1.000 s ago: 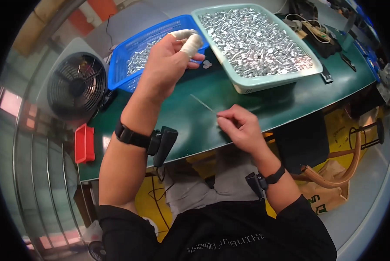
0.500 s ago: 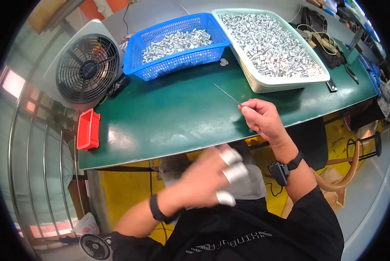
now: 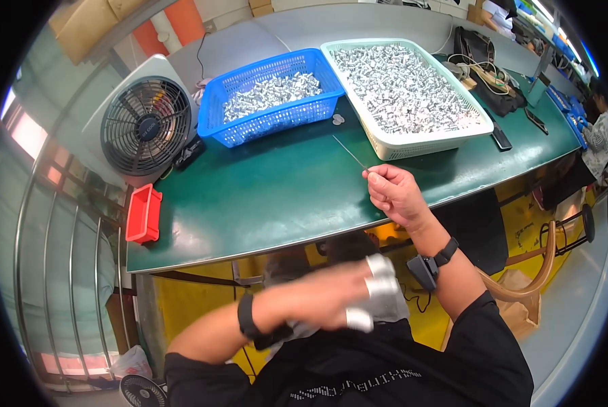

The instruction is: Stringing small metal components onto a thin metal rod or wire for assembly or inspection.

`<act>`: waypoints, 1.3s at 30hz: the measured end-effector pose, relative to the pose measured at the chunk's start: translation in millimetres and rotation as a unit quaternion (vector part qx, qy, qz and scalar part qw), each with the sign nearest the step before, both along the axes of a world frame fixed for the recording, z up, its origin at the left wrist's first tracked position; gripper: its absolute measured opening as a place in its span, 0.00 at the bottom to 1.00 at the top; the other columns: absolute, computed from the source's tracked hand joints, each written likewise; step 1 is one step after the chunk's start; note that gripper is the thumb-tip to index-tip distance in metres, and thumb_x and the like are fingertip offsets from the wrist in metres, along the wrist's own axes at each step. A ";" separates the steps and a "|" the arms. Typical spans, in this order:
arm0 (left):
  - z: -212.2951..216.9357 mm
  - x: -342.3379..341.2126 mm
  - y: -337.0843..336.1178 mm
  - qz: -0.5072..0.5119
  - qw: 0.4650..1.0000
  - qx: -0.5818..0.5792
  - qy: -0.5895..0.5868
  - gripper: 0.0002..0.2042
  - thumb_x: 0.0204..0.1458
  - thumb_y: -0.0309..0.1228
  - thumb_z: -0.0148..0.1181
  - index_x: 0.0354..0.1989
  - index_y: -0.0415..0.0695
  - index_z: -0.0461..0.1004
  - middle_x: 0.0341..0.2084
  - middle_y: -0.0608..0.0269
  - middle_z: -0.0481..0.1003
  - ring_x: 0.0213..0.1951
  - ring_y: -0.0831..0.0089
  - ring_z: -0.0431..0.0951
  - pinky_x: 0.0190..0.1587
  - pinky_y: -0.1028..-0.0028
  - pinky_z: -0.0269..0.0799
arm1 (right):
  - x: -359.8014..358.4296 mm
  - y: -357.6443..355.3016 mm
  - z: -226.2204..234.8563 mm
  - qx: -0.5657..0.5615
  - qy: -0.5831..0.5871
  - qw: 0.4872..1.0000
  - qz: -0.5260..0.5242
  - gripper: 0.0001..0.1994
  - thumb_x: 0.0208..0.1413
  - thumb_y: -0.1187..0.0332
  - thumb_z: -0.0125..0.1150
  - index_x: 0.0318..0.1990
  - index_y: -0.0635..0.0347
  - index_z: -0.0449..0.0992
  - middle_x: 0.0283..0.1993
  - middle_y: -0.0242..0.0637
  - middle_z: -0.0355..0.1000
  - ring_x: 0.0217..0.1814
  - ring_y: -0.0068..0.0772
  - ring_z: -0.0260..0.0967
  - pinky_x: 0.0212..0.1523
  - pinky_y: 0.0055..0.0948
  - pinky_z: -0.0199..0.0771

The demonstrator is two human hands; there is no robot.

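My right hand point(image 3: 393, 193) is over the table's front part, thumb and fingers pinched on one end of a thin metal rod point(image 3: 348, 150). The rod's free end slants up and to the left above the green tabletop. My left hand point(image 3: 331, 293) is in front of the table edge, above my lap, blurred by motion. White coverings point(image 3: 382, 285) sit on its fingertips, and thumb and fingers look stretched apart with nothing seen between them. Beyond the rod stand a blue basket point(image 3: 277, 117) and a pale green basket point(image 3: 412, 146), both holding many small silvery metal parts point(image 3: 406, 85).
A fan point(image 3: 148, 125) stands at the table's left end, behind a small red bin point(image 3: 143, 214). Small clear discs point(image 3: 338, 119) lie by the blue basket. A black phone-like object point(image 3: 500, 137) and a dark bag with cables point(image 3: 494, 81) are at right. Another person point(image 3: 597, 136) sits far right.
The view has shifted, so the table sits lower in it. My left hand has moved slightly right and down toward my body. My right hand keeps its pinch on the rod.
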State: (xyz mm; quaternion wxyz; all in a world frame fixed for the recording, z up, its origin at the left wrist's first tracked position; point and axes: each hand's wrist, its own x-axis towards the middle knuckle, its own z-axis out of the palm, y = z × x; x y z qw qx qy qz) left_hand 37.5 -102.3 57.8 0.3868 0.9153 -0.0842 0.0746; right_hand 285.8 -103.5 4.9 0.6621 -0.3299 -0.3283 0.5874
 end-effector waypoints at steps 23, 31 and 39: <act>-4.6 -158.1 32.7 0.435 0.897 -0.068 -0.031 0.15 0.52 0.28 0.66 0.47 0.39 0.77 0.28 0.63 0.80 0.28 0.75 0.78 0.32 0.77 0.73 | -17.3 -4.1 2.6 0.057 -0.125 0.988 -0.064 0.05 0.56 0.81 0.59 0.40 0.65 0.77 0.37 0.33 0.66 0.28 0.21 0.63 0.30 0.19 0.65; 90.2 -63.4 184.2 0.461 0.855 -0.041 -0.232 0.20 0.51 0.28 0.65 0.53 0.37 0.73 0.40 0.64 0.74 0.34 0.78 0.70 0.41 0.79 0.69 | -12.1 -8.7 3.4 0.092 -0.217 0.964 -0.123 0.08 0.47 0.83 0.65 0.35 0.64 0.81 0.40 0.34 0.66 0.36 0.21 0.64 0.35 0.18 0.64; 122.2 -7.4 356.8 0.497 0.826 0.182 0.192 0.23 0.48 0.35 0.69 0.52 0.39 0.75 0.41 0.53 0.78 0.42 0.62 0.77 0.47 0.67 0.73 | -16.7 -6.8 18.1 0.040 -0.319 0.939 -0.123 0.08 0.43 0.83 0.68 0.33 0.63 0.83 0.33 0.33 0.68 0.35 0.22 0.65 0.35 0.20 0.63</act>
